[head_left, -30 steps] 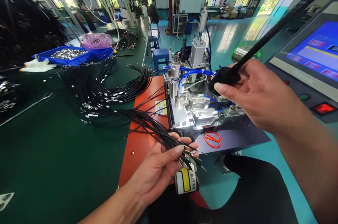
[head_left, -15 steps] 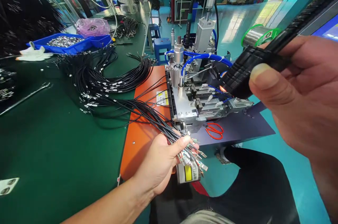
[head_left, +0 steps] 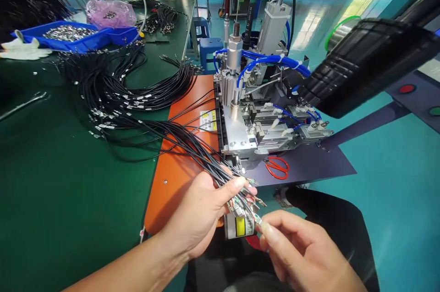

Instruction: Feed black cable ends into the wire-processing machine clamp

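Observation:
A bundle of black cables (head_left: 192,145) runs from the green table to my left hand (head_left: 206,205), which is closed around it near the cable ends. Small metal connectors (head_left: 237,207) stick out past my left thumb. My right hand (head_left: 295,246) pinches the tip of one connector (head_left: 257,219) between thumb and forefinger, just right of the bundle. Behind both hands stands a metal machine (head_left: 240,136) with blue air hoses (head_left: 271,60). A black ribbed lamp-like head (head_left: 357,67) hangs at the upper right, with no hand on it.
Red-handled scissors (head_left: 277,168) lie beside the machine. More black cables (head_left: 154,95) spread over the green table (head_left: 68,200) and orange plate (head_left: 165,205). Blue trays (head_left: 72,44) of metal parts and a pink bag (head_left: 110,14) sit at the back left. A solder spool (head_left: 338,37) is behind the black head.
My right hand has let go of the black head and come down to pinch a connector at the bundle. My left hand keeps its hold. The view has shifted slightly.

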`<act>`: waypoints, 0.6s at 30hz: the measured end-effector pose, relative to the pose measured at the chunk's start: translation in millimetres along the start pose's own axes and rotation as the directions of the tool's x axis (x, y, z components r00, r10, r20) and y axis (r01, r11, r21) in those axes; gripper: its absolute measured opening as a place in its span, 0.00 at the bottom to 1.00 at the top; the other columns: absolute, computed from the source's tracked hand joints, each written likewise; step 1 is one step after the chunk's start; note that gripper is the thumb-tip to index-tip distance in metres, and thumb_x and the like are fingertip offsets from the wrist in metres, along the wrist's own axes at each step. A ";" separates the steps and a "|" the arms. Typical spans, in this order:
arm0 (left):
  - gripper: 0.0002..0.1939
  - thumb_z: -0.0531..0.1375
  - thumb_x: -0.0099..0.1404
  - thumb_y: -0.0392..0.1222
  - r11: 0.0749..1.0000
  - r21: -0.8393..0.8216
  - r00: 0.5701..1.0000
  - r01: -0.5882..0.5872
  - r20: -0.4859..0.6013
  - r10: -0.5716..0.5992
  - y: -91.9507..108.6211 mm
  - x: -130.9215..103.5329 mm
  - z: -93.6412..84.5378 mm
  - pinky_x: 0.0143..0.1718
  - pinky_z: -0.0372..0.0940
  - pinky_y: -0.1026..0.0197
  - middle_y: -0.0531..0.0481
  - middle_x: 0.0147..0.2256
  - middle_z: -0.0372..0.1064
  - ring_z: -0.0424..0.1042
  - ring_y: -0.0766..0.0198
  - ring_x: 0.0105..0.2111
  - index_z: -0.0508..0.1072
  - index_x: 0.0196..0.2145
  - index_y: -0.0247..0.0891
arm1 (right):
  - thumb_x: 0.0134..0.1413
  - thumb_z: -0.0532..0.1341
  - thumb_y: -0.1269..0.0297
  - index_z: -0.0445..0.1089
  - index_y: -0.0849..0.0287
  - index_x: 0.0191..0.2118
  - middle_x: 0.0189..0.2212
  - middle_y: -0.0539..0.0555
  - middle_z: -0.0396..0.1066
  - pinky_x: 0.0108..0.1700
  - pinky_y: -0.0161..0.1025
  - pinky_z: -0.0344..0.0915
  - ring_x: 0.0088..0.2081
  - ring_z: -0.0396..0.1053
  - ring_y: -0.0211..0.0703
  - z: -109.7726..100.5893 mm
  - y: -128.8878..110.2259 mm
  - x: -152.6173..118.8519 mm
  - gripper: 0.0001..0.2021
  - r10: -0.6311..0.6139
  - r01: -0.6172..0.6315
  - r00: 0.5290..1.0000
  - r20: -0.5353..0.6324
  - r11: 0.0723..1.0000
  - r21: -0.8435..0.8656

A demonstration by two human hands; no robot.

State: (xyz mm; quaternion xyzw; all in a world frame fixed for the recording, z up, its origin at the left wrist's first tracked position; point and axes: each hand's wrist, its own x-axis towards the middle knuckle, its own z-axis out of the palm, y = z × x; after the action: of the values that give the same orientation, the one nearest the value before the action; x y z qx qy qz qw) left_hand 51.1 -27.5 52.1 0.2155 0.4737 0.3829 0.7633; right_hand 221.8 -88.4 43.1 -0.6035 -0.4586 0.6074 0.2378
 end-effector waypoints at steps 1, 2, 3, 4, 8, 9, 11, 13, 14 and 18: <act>0.12 0.72 0.55 0.44 1.000 0.011 1.000 0.003 0.008 -0.003 -0.1 0.3 -0.8 0.33 0.72 0.61 0.44 0.34 0.78 0.78 0.55 0.33 0.77 0.33 0.35 | 0.59 0.59 0.41 0.72 0.59 0.31 0.18 0.45 0.59 0.21 0.31 0.51 0.20 0.54 0.32 1.4 1.6 0.1 0.23 0.014 -0.014 1.000 0.020 0.999 0.033; 0.12 0.72 0.56 0.44 1.000 0.016 1.000 0.004 0.015 -0.004 -0.2 0.6 -1.6 0.33 0.72 0.61 0.43 0.34 0.79 0.78 0.56 0.34 0.76 0.33 0.35 | 0.59 0.59 0.40 0.72 0.58 0.31 0.18 0.45 0.58 0.20 0.30 0.49 0.19 0.53 0.32 1.9 2.2 0.0 0.23 0.021 -0.023 0.999 0.032 0.998 0.056; 0.13 0.72 0.55 0.44 1.000 0.018 1.000 0.003 0.018 -0.004 -0.4 0.8 -2.3 0.34 0.72 0.61 0.42 0.35 0.79 0.78 0.56 0.34 0.75 0.33 0.35 | 0.59 0.59 0.40 0.71 0.58 0.32 0.18 0.45 0.57 0.19 0.30 0.48 0.19 0.52 0.31 1.9 2.2 -0.2 0.23 0.025 -0.028 0.999 0.040 0.997 0.072; 0.13 0.72 0.55 0.44 1.000 0.021 1.000 0.001 0.016 -0.002 -0.5 0.9 -2.9 0.34 0.72 0.61 0.42 0.35 0.79 0.78 0.56 0.34 0.75 0.33 0.35 | 0.59 0.60 0.40 0.71 0.58 0.32 0.18 0.45 0.57 0.19 0.30 0.46 0.18 0.51 0.31 1.6 2.1 -0.4 0.23 0.029 -0.032 0.999 0.045 0.996 0.082; 0.13 0.71 0.57 0.45 0.999 0.033 1.000 0.010 0.019 -0.011 -0.5 1.0 -4.3 0.34 0.71 0.61 0.42 0.36 0.79 0.78 0.56 0.35 0.74 0.34 0.36 | 0.59 0.60 0.41 0.71 0.59 0.32 0.19 0.45 0.57 0.19 0.30 0.45 0.19 0.50 0.31 0.7 2.4 -0.6 0.23 0.028 -0.034 0.998 0.060 0.995 0.097; 0.13 0.71 0.57 0.45 0.999 0.036 1.000 0.013 0.021 -0.013 -0.3 1.0 -4.5 0.34 0.71 0.61 0.42 0.36 0.79 0.78 0.56 0.35 0.74 0.34 0.35 | 0.59 0.60 0.41 0.71 0.59 0.32 0.19 0.45 0.56 0.19 0.30 0.46 0.19 0.50 0.31 0.6 2.7 -0.5 0.23 0.023 -0.029 0.998 0.063 0.995 0.093; 0.14 0.71 0.57 0.45 0.999 0.040 0.999 0.016 0.027 -0.017 0.0 1.1 -4.5 0.33 0.71 0.61 0.41 0.36 0.78 0.78 0.56 0.34 0.74 0.34 0.35 | 0.60 0.59 0.41 0.72 0.59 0.32 0.18 0.45 0.56 0.20 0.31 0.48 0.19 0.51 0.32 0.4 3.2 0.0 0.23 0.007 -0.012 0.998 0.065 0.996 0.084; 0.14 0.71 0.57 0.46 0.999 0.042 0.999 0.018 0.027 -0.019 0.3 1.2 -4.3 0.33 0.71 0.62 0.42 0.36 0.78 0.78 0.57 0.34 0.74 0.35 0.34 | 0.60 0.59 0.42 0.72 0.59 0.32 0.19 0.45 0.56 0.21 0.31 0.50 0.19 0.52 0.32 0.0 3.3 0.3 0.22 -0.008 0.003 0.998 0.060 0.997 0.083; 0.14 0.71 0.57 0.46 0.999 0.042 1.000 0.019 0.024 -0.020 0.5 1.3 -4.2 0.32 0.71 0.62 0.42 0.36 0.78 0.78 0.57 0.33 0.74 0.34 0.34 | 0.60 0.59 0.42 0.72 0.59 0.32 0.19 0.45 0.56 0.21 0.31 0.50 0.19 0.52 0.32 -0.1 3.3 0.4 0.22 -0.013 0.009 0.998 0.057 0.996 0.084; 0.15 0.72 0.56 0.46 0.999 0.044 0.999 0.024 0.022 -0.025 1.1 1.3 -3.8 0.31 0.70 0.63 0.43 0.36 0.78 0.77 0.58 0.32 0.75 0.34 0.35 | 0.60 0.59 0.42 0.72 0.59 0.31 0.18 0.46 0.58 0.21 0.31 0.49 0.19 0.53 0.32 -0.4 3.2 0.4 0.22 -0.023 0.019 0.999 0.049 0.997 0.077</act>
State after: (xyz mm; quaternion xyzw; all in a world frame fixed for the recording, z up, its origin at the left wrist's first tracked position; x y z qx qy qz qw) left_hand 47.6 -25.9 50.4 0.2305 0.4762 0.3604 0.7683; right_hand 223.0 -89.5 40.2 -0.5737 -0.4470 0.6370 0.2554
